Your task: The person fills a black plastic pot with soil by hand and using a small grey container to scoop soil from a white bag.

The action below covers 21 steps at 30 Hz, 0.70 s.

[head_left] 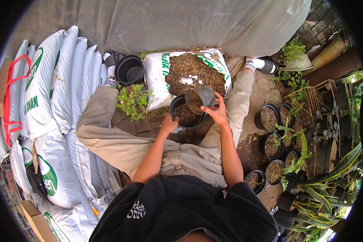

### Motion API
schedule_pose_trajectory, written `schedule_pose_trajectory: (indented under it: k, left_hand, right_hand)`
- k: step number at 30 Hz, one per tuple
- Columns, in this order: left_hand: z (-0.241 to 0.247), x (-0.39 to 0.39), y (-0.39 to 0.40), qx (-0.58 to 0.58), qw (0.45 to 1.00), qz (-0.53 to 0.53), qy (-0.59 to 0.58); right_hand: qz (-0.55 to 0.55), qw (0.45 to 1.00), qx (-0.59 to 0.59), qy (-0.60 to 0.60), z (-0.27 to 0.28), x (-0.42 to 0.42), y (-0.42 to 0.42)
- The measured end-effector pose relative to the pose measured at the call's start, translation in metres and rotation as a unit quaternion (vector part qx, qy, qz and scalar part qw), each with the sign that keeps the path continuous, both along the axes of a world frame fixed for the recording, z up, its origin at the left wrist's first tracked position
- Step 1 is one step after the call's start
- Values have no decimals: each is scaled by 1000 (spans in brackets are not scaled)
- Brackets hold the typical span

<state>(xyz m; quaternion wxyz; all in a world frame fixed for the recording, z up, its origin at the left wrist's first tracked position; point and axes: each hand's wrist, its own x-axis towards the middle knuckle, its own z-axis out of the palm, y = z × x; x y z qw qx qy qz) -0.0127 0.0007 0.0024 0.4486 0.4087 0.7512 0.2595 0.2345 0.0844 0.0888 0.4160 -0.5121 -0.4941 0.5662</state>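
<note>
My left hand (170, 123) grips the near left rim of a black plastic plant pot (175, 104), which holds brown potting mix. In my right hand (218, 112) is a smaller translucent plastic pot (206, 96), tilted over the black pot's right side with some mix inside it. Just beyond lies a white sack (155, 68), torn wide on top, its brown potting mix (181, 66) exposed with a few white lumps. An empty black pot (130, 70) stands left of the sack, above a low green plant (133, 101).
White printed sacks (42, 106) are stacked at the left, with a red strap (7, 106) and cardboard boxes (33, 216). Several filled black pots (272, 146) stand at the right beside ferns (302, 151) and snake plants (320, 199). A grey plastic sheet (169, 24) hangs ahead.
</note>
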Motion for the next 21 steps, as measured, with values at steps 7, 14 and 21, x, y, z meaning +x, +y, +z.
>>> schedule_pose_trajectory:
  k: [7,14,21]
  left_hand:
    - [2,1,-1,10,1000,-2,-6]
    - [3,0,-1,9,1000,-1,-1]
    - [2,-1,-1,8,1000,-7,-4]
  right_hand:
    - [4,1000,1,-18,2,0,0]
    - [6,1000,11,-23,2,-1,-1]
    - [8,999,24,-25,3,-3,-3]
